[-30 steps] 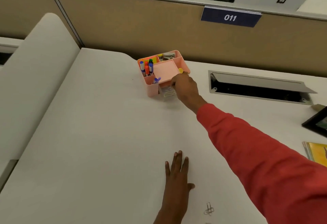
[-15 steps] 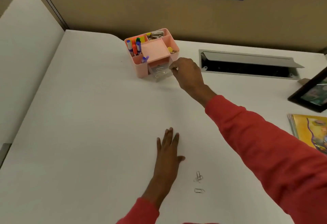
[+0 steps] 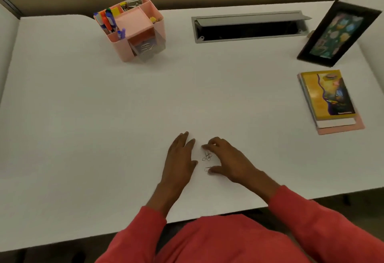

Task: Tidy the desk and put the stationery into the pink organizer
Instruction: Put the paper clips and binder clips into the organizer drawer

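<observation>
Resting flat near the front edge of the surface (image 3: 83,117), your left hand (image 3: 180,159) has straight fingers and holds nothing. Just beside it, your right hand (image 3: 228,161) arches loosely over the paper clips (image 3: 207,156), thumb and fingers spread either side, not pinching them yet. Books (image 3: 328,96) sit by the right edge. The pink organizer (image 3: 124,52) is way back toward the far left corner, its clear drawer (image 3: 145,50) pulled out with clips inside.
</observation>
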### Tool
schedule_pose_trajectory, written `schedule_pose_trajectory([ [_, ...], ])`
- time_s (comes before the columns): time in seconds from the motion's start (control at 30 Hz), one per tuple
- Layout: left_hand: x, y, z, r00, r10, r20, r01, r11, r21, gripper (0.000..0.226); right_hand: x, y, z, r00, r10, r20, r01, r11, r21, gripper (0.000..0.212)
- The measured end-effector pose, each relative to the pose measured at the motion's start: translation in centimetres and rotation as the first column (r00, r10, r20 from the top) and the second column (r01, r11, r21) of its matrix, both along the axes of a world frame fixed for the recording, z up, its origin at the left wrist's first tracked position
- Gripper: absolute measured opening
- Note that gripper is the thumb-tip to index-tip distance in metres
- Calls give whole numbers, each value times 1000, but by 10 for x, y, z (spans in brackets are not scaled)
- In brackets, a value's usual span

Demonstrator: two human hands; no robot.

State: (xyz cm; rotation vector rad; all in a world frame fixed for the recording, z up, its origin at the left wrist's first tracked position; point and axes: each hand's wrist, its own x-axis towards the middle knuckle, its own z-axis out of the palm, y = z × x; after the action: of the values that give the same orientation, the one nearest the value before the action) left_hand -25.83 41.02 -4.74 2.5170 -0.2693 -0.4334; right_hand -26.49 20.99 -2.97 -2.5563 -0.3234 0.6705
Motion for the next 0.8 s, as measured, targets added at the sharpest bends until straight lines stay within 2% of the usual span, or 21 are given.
schedule_pose_trajectory([
  [0.1, -9, -3, 1, 1000, -15, -7, 15, 1000, 13, 70, -12, 4, -7, 997, 6, 71, -7, 1000, 14, 63],
  [0.23, -10, -1, 4, 1000, 9, -19, -9, 1000, -3, 69, -17, 11, -15, 986, -146, 82, 132, 980, 151, 23],
  [0.3, -10, 0, 4, 999, 22, -30, -22, 1000, -6, 68, -15, 12, -19, 978, -181, 103, 160, 970, 183, 11],
  [0.43, -10, 2, 6, 999, 24, -47, -25, 999, -28, 66, -5, 14, -26, 968, -155, 197, 135, 985, 109, 9],
  [0.6, -10, 3, 7, 999, 35, -33, -37, 998, -48, 62, 8, 20, -25, 965, -146, 218, 134, 989, 69, 10],
  [0.8, -1, 7, 13, 994, 101, -30, -103, 991, -81, 59, 37, 25, -17, 964, -225, 139, 200, 964, 173, 9],
])
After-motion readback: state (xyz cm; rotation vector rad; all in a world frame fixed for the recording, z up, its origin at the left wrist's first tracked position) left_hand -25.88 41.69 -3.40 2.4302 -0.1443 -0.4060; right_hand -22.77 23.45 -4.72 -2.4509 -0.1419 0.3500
